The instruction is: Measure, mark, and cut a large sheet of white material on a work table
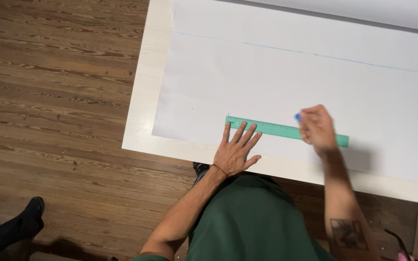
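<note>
My left hand (234, 153) lies flat, fingers spread, pressing the green ruler (279, 129) onto the big white paper (276, 82) near the table (143, 96) edge. My right hand (317, 129) grips a blue pen (297, 117) at the ruler's upper edge.

- pale wooden table (141, 111), light top, left edge and near edge in view, stands on brown plank floor (49, 96)
- big white paper sheet (291, 87) lies flat on table, covers most of top, thin blue line drawn across it
- second white sheet (378, 12) at far edge, overlapping the first
</note>
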